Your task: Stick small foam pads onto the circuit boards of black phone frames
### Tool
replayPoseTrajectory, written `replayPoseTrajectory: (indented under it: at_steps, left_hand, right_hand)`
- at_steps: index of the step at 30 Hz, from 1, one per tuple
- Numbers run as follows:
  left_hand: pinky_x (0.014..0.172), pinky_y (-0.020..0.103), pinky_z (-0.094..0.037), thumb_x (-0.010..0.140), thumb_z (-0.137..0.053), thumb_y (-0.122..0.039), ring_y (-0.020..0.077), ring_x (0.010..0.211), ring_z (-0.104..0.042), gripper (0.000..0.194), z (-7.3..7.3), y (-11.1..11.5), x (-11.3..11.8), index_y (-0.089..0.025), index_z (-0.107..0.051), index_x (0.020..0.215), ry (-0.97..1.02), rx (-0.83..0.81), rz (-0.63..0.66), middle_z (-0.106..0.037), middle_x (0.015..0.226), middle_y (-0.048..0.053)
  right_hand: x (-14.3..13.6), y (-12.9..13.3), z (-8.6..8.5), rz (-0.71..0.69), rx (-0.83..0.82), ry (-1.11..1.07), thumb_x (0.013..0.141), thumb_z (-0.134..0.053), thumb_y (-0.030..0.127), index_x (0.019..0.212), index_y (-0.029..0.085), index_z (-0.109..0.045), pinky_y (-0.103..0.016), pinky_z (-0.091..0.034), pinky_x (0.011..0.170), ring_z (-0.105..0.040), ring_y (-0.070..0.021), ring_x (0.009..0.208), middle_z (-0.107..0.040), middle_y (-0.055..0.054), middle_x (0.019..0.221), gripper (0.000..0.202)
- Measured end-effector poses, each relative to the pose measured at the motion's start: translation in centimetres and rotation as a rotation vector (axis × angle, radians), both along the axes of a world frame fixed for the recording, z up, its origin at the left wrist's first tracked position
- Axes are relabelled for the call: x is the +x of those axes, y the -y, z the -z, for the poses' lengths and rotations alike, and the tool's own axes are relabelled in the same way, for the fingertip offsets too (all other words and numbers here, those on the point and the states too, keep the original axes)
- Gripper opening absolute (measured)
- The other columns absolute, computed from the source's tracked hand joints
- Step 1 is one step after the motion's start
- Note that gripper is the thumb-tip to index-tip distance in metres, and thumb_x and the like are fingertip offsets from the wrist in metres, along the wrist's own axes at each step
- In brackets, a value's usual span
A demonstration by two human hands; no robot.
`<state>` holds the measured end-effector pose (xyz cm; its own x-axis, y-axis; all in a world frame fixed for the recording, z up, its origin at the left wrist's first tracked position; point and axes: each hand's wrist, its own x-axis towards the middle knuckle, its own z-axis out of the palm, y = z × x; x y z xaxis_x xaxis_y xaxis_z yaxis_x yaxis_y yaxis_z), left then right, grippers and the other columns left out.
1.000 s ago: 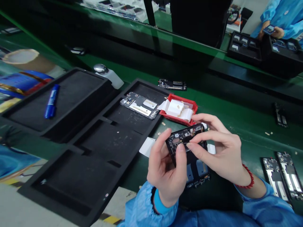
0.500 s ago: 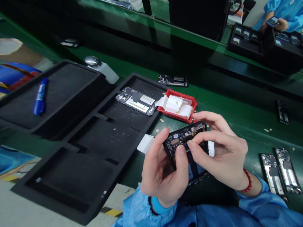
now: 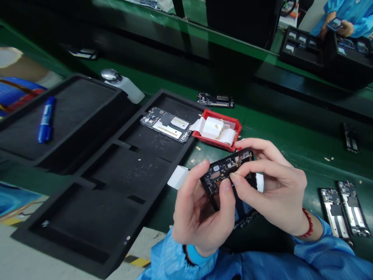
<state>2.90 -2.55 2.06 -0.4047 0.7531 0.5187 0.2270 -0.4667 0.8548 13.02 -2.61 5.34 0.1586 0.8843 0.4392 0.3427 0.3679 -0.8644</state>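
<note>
An opened smartphone (image 3: 224, 166), its dark circuit board facing up, is tilted between my two hands. My left hand (image 3: 202, 212) grips it from the left, with the thumb on the board and the fingers at the side and beneath. Over the middle of the board, the thumb and index fingertip of my right hand (image 3: 275, 192) are pinched together; anything between them is too small or hidden to see. Another right finger lies along the phone's far edge. Just beyond sits a red bin (image 3: 217, 130) with white paper strips and small tan pieces.
Left is a black foam tray (image 3: 116, 210) with one opened phone (image 3: 167, 125) in it. A blue marker (image 3: 46, 120) lies on a black box (image 3: 72, 112). Two opened phones (image 3: 344, 210) lie at right. Across the bench, a person's hands (image 3: 346, 29) hold a phone.
My left thumb has shifted slightly to the right on the board. The right-hand pinch stays at nearly the same spot, and the view has moved a little.
</note>
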Motion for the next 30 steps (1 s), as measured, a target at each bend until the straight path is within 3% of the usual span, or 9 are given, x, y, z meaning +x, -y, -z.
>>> replayPoseTrajectory:
  at_steps: [9, 17, 25, 30]
  left_hand:
    - [0.061, 0.024, -0.068, 0.086, -0.072, -0.008, 0.0162, 0.071, -0.079, 0.04, -0.1, 0.4, -0.1, -0.025, -0.07, 0.123, -0.021, -0.049, 0.018, -0.08, 0.103, 0.001]
    - [0.058, 0.019, -0.064, 0.078, -0.073, 0.0, 0.0149, 0.068, -0.078, 0.042, -0.2, 0.3, -0.2, -0.015, -0.07, 0.117, -0.061, -0.026, -0.008, -0.08, 0.099, 0.002]
    - [0.056, 0.019, -0.063, 0.079, -0.074, -0.002, 0.0138, 0.067, -0.077, 0.042, -0.5, 0.3, -0.1, -0.018, -0.071, 0.117, -0.05, -0.015, -0.005, -0.08, 0.099, 0.001]
    - [0.054, 0.018, -0.061, 0.082, -0.075, -0.006, 0.0135, 0.064, -0.076, 0.037, -0.4, 0.0, -0.1, -0.018, -0.072, 0.117, -0.039, -0.038, -0.019, -0.08, 0.095, 0.001]
  right_hand:
    - [0.3, 0.2, -0.3, -0.004, -0.015, 0.03, 0.082, -0.075, 0.006, 0.076, 0.021, -0.072, -0.039, -0.062, 0.093, -0.073, -0.0221, 0.104, -0.073, -0.008, 0.115, 0.016]
    - [0.2, 0.3, -0.2, 0.004, -0.01, 0.026, 0.082, -0.075, 0.008, 0.076, 0.021, -0.073, -0.043, -0.062, 0.093, -0.073, -0.0239, 0.105, -0.074, -0.008, 0.116, 0.015]
    - [1.4, -0.3, 0.1, -0.127, -0.063, -0.161, 0.084, -0.078, 0.01, 0.084, 0.022, -0.074, -0.039, -0.062, 0.096, -0.073, -0.0217, 0.109, -0.077, -0.006, 0.114, 0.013]
    - [0.7, -0.5, 1.0, -0.064, -0.03, -0.138, 0.079, -0.082, 0.009, 0.082, 0.022, -0.071, -0.034, -0.06, 0.095, -0.073, -0.0192, 0.107, -0.076, -0.004, 0.104, 0.017]
